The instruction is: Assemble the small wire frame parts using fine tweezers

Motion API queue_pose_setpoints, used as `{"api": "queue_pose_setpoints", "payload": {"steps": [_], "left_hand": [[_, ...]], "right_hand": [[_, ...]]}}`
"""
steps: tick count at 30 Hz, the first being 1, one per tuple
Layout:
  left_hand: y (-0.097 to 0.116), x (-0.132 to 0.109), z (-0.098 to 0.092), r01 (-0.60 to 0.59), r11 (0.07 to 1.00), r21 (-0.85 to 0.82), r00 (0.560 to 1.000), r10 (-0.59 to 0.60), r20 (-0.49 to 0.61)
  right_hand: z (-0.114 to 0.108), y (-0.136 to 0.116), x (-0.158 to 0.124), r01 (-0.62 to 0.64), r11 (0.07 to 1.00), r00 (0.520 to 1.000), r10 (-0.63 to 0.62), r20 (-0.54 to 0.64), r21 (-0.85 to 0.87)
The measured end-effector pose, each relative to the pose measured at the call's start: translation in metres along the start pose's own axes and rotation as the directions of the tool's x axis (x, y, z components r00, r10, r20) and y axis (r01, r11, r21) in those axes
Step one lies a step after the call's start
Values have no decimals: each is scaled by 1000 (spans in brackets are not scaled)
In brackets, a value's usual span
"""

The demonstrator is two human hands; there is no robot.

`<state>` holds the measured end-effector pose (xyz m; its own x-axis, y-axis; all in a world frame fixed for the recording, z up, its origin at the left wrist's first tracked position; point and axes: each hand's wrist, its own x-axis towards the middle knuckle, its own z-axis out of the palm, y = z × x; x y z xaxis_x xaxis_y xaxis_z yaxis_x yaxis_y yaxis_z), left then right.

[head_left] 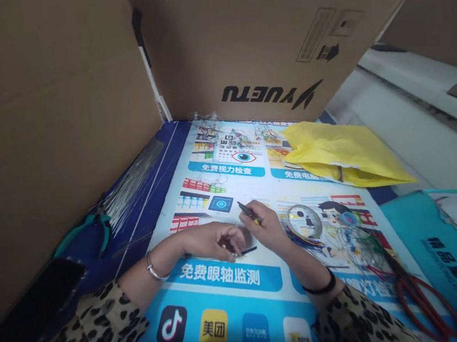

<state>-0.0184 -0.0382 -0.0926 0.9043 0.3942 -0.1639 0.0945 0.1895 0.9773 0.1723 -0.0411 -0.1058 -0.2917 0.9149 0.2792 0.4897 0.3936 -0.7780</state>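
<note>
My left hand (pixel 214 242) is over the printed poster (pixel 228 273), its fingers curled together in a pinch. Whatever lies between those fingertips is too small to make out. A short thin dark piece (pixel 249 250) shows just beside them. Close by on the right, my right hand (pixel 269 227) is closed around a slim dark tool with a yellow part (pixel 251 212), its tip pointing up and to the left. The fingers hide most of this tool, so its kind is unclear. The two hands are very near each other.
Teal-handled pliers (pixel 86 233) and a bundle of thin wires (pixel 134 182) lie left. A clear round spool (pixel 303 221), wire coils (pixel 358 246) and red-handled scissors (pixel 425 302) lie right. A yellow pouch (pixel 343 151) lies behind. Cardboard walls (pixel 213 45) enclose the back and left.
</note>
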Motion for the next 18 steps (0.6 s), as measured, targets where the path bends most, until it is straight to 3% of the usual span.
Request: {"api": "queue_pose_setpoints", "payload": {"steps": [7, 12, 15, 18], "left_hand": [[16, -1, 6, 77, 978, 194, 996, -64, -68], [35, -6, 9, 100, 906, 412, 955, 29, -295], [43, -9, 8, 64, 924, 376, 932, 79, -353], [42, -10, 6, 45, 968, 246, 921, 55, -386]], "right_hand": [[3, 1, 4, 8, 1000, 1000, -8, 14, -19], [4, -5, 7, -79, 996, 997, 78, 23, 43], [4, -10, 7, -164, 979, 986, 158, 56, 123], [3, -13, 7, -204, 960, 978, 189, 93, 194]]}}
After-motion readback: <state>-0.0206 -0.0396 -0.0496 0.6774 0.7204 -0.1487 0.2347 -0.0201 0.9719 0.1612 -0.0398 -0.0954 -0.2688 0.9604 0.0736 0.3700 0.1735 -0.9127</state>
